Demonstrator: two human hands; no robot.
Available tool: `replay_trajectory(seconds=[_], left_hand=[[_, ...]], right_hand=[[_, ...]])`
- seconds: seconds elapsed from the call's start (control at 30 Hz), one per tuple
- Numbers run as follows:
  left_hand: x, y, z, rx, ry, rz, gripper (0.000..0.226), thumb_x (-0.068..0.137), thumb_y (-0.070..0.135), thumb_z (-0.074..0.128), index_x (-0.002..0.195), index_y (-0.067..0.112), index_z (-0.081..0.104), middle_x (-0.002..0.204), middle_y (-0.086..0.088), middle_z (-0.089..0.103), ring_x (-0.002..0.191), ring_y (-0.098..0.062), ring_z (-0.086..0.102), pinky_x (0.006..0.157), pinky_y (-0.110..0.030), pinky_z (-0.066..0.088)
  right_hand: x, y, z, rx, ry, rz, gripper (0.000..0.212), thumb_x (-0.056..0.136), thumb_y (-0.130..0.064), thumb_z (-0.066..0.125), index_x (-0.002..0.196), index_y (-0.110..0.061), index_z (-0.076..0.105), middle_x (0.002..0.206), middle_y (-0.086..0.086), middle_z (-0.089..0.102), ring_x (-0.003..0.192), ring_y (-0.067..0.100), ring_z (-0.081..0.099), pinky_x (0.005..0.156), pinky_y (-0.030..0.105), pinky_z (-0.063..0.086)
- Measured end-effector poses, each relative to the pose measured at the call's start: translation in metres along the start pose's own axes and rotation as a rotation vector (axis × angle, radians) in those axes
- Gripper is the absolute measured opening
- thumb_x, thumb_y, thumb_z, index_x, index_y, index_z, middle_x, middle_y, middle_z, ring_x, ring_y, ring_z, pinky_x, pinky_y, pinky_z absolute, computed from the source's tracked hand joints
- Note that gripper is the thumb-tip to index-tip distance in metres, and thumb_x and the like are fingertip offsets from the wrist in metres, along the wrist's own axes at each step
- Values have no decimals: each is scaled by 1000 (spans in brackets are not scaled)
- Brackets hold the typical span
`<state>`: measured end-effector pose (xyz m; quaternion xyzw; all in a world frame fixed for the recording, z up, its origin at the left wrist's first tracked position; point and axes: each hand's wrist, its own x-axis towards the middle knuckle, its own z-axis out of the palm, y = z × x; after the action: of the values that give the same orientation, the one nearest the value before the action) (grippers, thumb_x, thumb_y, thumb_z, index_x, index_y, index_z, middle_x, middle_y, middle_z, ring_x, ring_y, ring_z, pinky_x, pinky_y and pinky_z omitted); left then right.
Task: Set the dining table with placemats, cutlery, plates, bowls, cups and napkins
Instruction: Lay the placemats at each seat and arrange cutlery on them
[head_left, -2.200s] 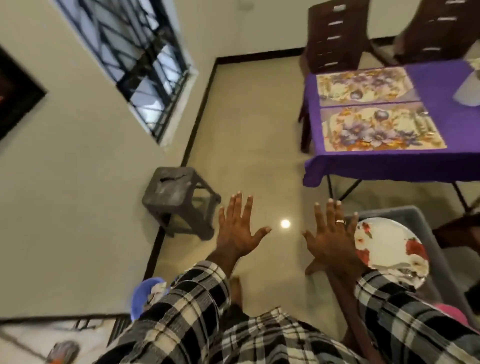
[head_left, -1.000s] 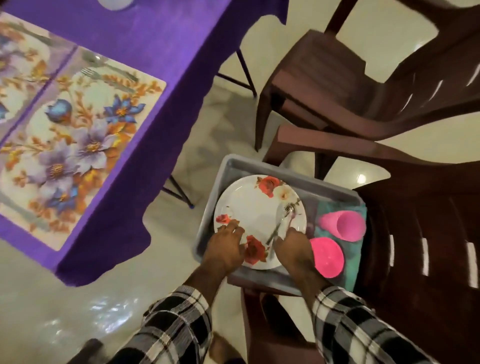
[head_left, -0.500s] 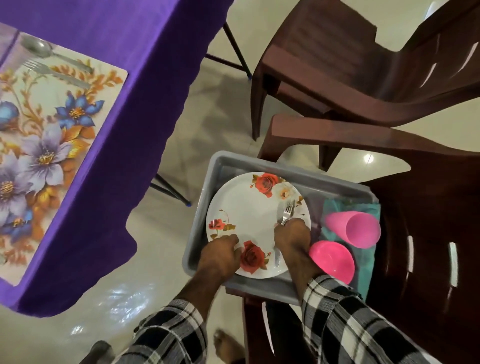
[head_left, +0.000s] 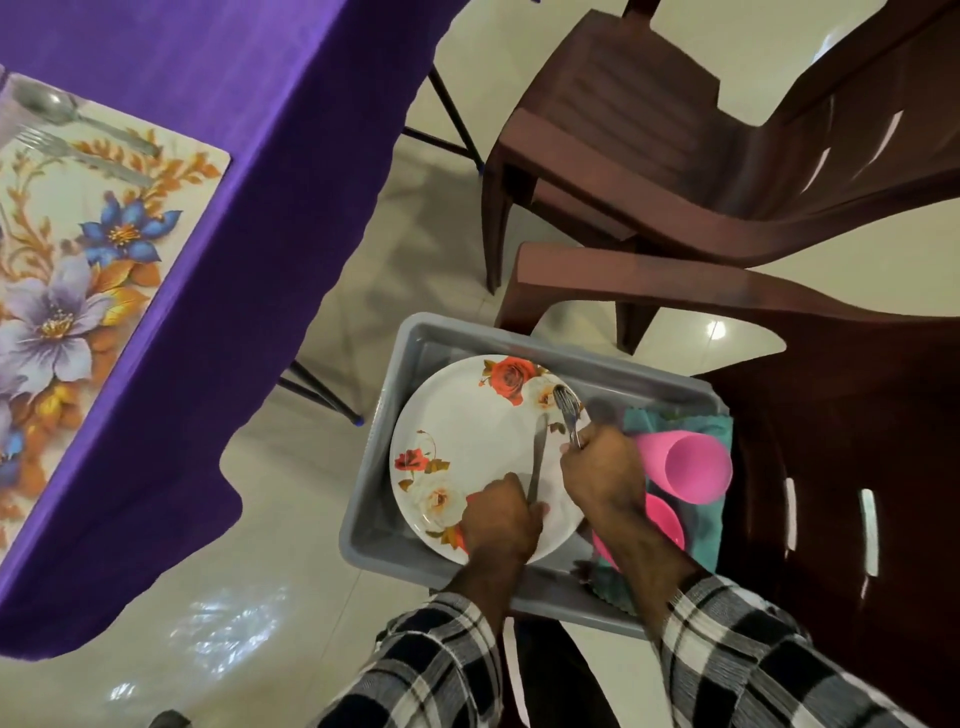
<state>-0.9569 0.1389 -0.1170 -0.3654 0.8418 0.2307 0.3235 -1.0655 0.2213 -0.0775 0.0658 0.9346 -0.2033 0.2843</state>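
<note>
Gripping knife (head_left: 537, 457), left hand (head_left: 501, 517); right hand (head_left: 602, 470) pinching fork (head_left: 567, 410); both above plate (head_left: 467, 447) in tray (head_left: 415, 338)

A home dining room: purple-clothed table (head_left: 249, 156) on the left, brown plastic chairs (head_left: 675, 171) right, pale tiled floor (head_left: 291, 519).

A purple table (head_left: 249, 104) carries a floral placemat (head_left: 78, 291), and a brown chair (head_left: 841, 467) carries a grey tray (head_left: 395, 405).
</note>
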Motion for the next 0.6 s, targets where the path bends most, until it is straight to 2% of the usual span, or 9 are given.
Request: replay_trajectory(seconds=[0.17, 0.23, 0.37, 0.43, 0.5, 0.53, 0.6], left_hand=[[-4, 4, 11, -237, 107, -181, 19, 90, 41, 71, 100, 26, 79, 98, 6, 79, 91, -23, 73, 82, -33, 60], [-4, 5, 11, -266, 123, -206, 19, 90, 40, 71, 99, 26, 79, 98, 6, 79, 90, -22, 73, 82, -33, 61], [-7, 0, 4, -264, 40, -168, 19, 93, 40, 64, 100, 24, 73, 99, 3, 74, 93, -24, 71, 82, -33, 60], [-17, -12, -11, -353, 4, -147, 13, 91, 35, 63, 94, 24, 69, 93, 5, 74, 88, -22, 72, 79, -33, 60], [-31, -29, -29, -543, 8, -151, 5, 86, 26, 64, 84, 22, 62, 78, 6, 75, 72, -18, 75, 68, -34, 63], [-37, -45, -36, -612, 13, -170, 8, 85, 22, 65, 81, 21, 59, 72, 6, 74, 66, -17, 75, 63, -34, 62], [-55, -74, -57, -691, 47, -197, 13, 81, 14, 69, 76, 19, 58, 72, 3, 72, 68, -19, 71, 65, -36, 62]], right_hand=[[-4, 8, -6, -18, 15, -46, 13, 91, -23, 71, 94, -11, 76, 91, 8, 78, 84, 33, 72, 69, 30, 53], [-11, 8, -7, -24, 13, -58, 15, 91, -25, 72, 94, -12, 76, 92, 8, 78, 86, 34, 72, 72, 33, 55], [-28, 11, -9, -18, 17, -63, 14, 87, -25, 77, 90, -12, 75, 89, 5, 77, 82, 30, 71, 72, 31, 55], [-38, 14, -13, -5, 5, -69, 12, 87, -25, 77, 90, -13, 74, 88, 3, 77, 80, 27, 71, 72, 32, 58], [-50, 16, -20, 6, -18, -87, 10, 86, -22, 77, 92, -16, 73, 91, 2, 77, 83, 28, 71, 75, 33, 59], [-58, 14, -24, 23, -40, -95, 13, 84, -22, 79, 95, -19, 73, 95, 2, 77, 87, 28, 72, 77, 31, 56], [-77, 8, -31, 43, -99, -119, 21, 80, -27, 82, 100, -25, 76, 103, -1, 77, 94, 28, 72, 81, 29, 53]])
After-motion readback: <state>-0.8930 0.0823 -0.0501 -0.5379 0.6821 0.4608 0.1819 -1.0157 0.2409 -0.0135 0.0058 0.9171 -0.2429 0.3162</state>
